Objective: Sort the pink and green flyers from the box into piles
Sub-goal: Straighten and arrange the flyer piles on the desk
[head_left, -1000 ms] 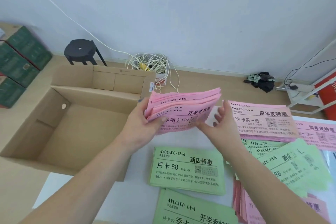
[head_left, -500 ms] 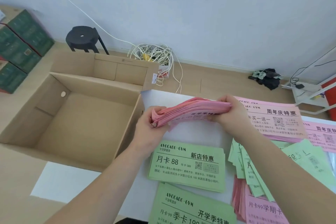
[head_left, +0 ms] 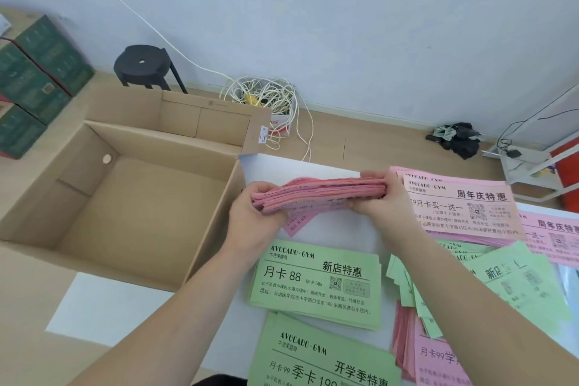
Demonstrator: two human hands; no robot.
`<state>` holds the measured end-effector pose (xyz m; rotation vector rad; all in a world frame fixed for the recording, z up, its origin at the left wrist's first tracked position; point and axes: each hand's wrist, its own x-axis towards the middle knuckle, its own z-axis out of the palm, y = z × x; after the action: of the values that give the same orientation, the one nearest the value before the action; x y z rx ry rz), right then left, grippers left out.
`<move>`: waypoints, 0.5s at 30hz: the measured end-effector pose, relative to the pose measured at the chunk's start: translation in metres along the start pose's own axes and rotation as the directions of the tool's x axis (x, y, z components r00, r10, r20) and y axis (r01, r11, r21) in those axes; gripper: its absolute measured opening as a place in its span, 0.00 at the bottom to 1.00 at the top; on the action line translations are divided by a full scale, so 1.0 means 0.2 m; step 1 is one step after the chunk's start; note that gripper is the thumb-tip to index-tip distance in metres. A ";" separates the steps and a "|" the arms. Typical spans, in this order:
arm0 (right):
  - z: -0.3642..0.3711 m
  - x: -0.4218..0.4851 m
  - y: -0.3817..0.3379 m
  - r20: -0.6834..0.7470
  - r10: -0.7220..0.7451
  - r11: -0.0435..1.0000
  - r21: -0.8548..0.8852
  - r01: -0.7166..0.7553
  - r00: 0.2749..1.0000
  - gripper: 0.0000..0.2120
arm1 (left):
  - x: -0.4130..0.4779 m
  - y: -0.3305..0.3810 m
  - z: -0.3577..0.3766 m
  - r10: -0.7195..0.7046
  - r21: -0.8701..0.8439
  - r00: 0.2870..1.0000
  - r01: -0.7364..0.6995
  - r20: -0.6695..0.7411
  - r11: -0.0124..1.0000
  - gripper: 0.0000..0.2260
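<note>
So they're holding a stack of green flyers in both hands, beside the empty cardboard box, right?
Not quite. The head view shows the stack of flyers is pink, not green. The left hand and right hand do hold it, beside the empty cardboard box.

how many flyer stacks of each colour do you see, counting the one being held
pink: 4 - held stack, back pile, far-right pile, near pink pile
green: 3 - middle pile, near green pile, loose green pile
total: 7
</note>
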<state>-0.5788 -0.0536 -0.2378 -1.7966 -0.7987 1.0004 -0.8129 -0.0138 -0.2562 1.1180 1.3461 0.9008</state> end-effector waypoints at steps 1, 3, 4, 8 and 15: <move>0.00 0.00 -0.01 -0.004 -0.009 1.000 -0.025 0.009 1.000 0.24 | 0.01 0.01 0.00 0.012 0.018 1.000 -0.013 0.022 1.000 0.19; -0.02 0.00 -0.02 -0.006 -0.024 0.996 -0.087 0.023 1.000 0.19 | 0.02 0.03 -0.01 0.035 0.010 0.997 -0.035 0.070 0.999 0.17; -0.02 0.01 -0.02 -0.002 -0.028 0.993 -0.114 0.028 1.000 0.18 | 0.03 0.03 -0.01 0.044 -0.004 0.996 -0.044 0.080 0.999 0.15; -0.02 0.02 -0.03 0.031 -0.036 0.985 -0.168 0.041 0.999 0.18 | 0.03 0.02 -0.02 0.037 -0.035 0.997 -0.035 0.062 0.999 0.19; -0.04 0.02 -0.03 0.169 0.025 0.996 0.081 -0.040 0.985 0.35 | 0.02 -0.05 -0.02 -0.036 0.003 0.999 0.036 0.040 0.999 0.23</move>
<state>-0.5707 -0.0515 -0.2317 -1.6737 -0.8195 1.2023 -0.8175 -0.0123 -0.2657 1.1045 1.3306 0.8463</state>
